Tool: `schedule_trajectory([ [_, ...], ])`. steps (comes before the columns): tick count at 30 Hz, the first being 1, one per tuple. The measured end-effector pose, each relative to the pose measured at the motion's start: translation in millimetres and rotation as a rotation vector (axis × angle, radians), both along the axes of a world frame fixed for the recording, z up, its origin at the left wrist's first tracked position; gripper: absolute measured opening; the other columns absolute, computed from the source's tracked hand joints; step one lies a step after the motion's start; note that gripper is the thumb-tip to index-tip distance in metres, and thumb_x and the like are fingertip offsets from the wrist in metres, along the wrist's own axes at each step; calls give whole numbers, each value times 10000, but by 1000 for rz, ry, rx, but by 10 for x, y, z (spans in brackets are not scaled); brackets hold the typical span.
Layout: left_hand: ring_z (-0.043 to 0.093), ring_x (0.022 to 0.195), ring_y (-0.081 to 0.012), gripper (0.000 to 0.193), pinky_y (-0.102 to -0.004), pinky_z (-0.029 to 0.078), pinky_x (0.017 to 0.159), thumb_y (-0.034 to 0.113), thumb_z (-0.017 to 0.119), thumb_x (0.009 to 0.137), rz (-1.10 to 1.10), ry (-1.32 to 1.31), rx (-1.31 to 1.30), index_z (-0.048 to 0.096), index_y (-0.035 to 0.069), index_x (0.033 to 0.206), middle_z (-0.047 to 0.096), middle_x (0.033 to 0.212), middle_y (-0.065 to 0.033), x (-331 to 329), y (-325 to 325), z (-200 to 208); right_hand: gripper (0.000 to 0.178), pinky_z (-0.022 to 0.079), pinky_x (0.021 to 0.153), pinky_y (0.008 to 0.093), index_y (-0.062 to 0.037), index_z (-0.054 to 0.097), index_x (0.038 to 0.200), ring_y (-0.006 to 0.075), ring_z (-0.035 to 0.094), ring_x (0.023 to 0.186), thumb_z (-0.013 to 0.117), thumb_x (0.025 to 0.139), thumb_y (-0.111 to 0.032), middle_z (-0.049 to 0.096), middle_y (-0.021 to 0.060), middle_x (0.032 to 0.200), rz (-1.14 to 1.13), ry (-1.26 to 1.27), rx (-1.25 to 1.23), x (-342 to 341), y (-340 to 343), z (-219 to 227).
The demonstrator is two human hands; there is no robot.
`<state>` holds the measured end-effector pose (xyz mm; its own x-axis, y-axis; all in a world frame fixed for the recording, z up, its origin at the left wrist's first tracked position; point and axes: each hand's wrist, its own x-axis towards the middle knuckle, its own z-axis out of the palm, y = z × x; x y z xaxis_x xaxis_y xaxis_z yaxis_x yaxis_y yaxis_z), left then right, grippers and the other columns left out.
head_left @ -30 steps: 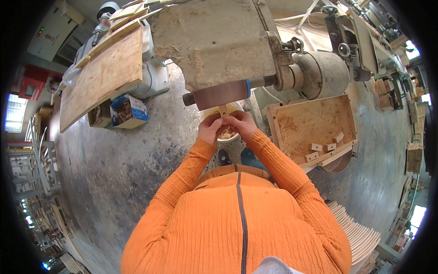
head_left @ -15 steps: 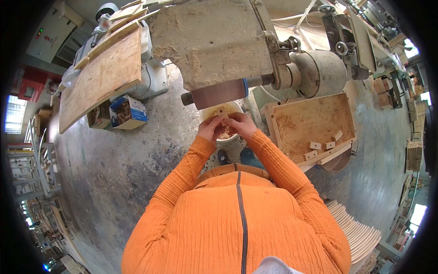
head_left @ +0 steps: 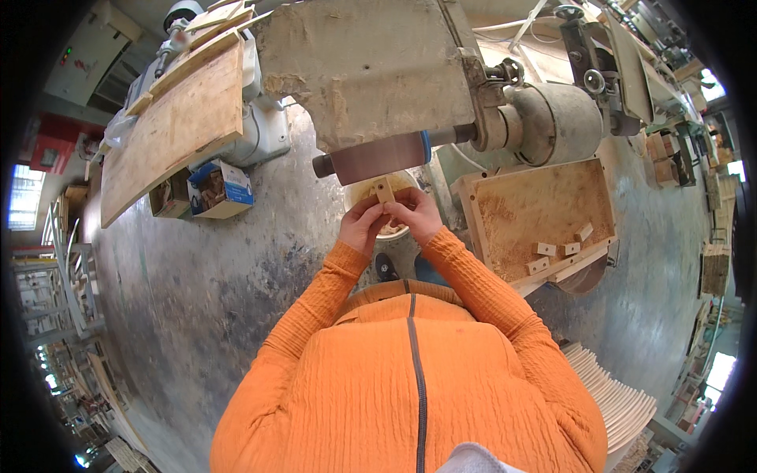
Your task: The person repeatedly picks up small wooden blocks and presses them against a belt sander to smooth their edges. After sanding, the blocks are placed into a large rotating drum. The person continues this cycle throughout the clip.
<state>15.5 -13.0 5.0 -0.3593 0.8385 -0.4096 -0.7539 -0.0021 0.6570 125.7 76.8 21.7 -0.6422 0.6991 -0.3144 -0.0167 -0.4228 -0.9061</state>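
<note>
Between my two hands I hold a small pale wooden block (head_left: pixel 384 190) with a round hole near its upper end. My left hand (head_left: pixel 363 225) pinches it from the left, and my right hand (head_left: pixel 418 217) grips it from the right, the fingers meeting at its lower end. Just beyond the block is the brown abrasive drum (head_left: pixel 380 158) of a sanding machine, with a blue ring at its right end; block and drum look apart. Under my hands stands a round bucket (head_left: pixel 404 175) with wood scraps, partly hidden by my fingers.
On the right, a wooden tray (head_left: pixel 544 189) holds sawdust and several small drilled blocks (head_left: pixel 545 249). The machine's motor (head_left: pixel 556 124) sits behind it. At left are a slanted wooden board (head_left: pixel 177 126) and a cardboard box (head_left: pixel 225 189) of scraps. Curved wooden strips (head_left: pixel 607 386) are stacked near my right elbow.
The wooden block now stands more upright between my fingers, with its holed face showing. My hands have shifted only slightly.
</note>
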Motion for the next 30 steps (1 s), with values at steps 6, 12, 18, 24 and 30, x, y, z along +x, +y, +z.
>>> schedule_trajectory([
  [6,590,861,-169,248,-287,497,785,121,589,848,-52,-17,-86,547,-24,1044,599,956,-85,76,7,-62,401,483,610,254,67,534,978,133,574,704,705,737,-204,598,96,850,79,-328,458,92,-41,-153],
  [12,591,851,-158,251,-252,506,747,131,614,829,-42,-37,-87,554,-27,1015,597,933,-79,-39,81,-72,331,466,554,241,45,560,917,109,539,615,661,763,-230,573,64,749,77,-154,-67,74,31,-60],
  [18,596,834,-175,219,-262,508,759,112,605,831,10,-78,-74,564,-31,992,594,921,-91,-122,175,-42,297,464,506,233,43,567,896,115,526,557,642,775,-218,581,76,759,30,-94,-235,-86,130,-4],
  [24,598,887,-190,243,-269,507,773,122,575,846,-55,233,52,566,-57,1010,597,958,-113,-52,148,16,374,476,471,245,58,562,929,129,567,582,671,769,-262,594,88,770,-56,-50,-104,-1,-12,38],
  [30,577,918,-196,382,-294,505,777,152,609,817,-162,270,-165,513,-69,1114,574,1024,-101,-208,133,-270,322,495,636,257,32,580,939,132,585,705,659,776,-234,609,74,802,-10,-89,204,542,113,65],
])
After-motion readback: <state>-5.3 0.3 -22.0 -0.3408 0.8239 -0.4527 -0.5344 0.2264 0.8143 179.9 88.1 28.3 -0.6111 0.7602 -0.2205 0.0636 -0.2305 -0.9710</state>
